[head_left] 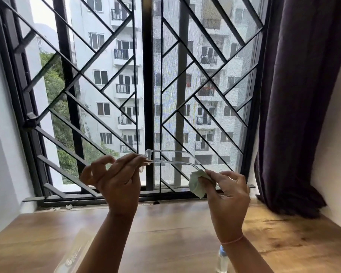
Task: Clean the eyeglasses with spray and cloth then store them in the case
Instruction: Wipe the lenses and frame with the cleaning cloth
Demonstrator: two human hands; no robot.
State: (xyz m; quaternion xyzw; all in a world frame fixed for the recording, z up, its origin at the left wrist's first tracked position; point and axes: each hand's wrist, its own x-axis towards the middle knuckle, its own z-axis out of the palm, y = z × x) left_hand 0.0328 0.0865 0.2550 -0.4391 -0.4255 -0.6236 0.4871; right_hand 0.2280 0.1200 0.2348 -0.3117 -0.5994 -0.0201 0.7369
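"Eyeglasses, where are they?"
"Raised above the table, in front of the window grille. They have a clear frame and the arms are unfolded. The left hand pinches the frame near a hinge. The right hand grips a pale green cloth wrapped round one arm's tip."
"Any writing?"
"A spray bottle stands by the right forearm, but its label is too blurred to read."

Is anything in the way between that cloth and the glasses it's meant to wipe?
Nothing visible. The right hand pinches the green cloth directly onto one arm tip of the clear eyeglasses, which the left hand holds at the other end.
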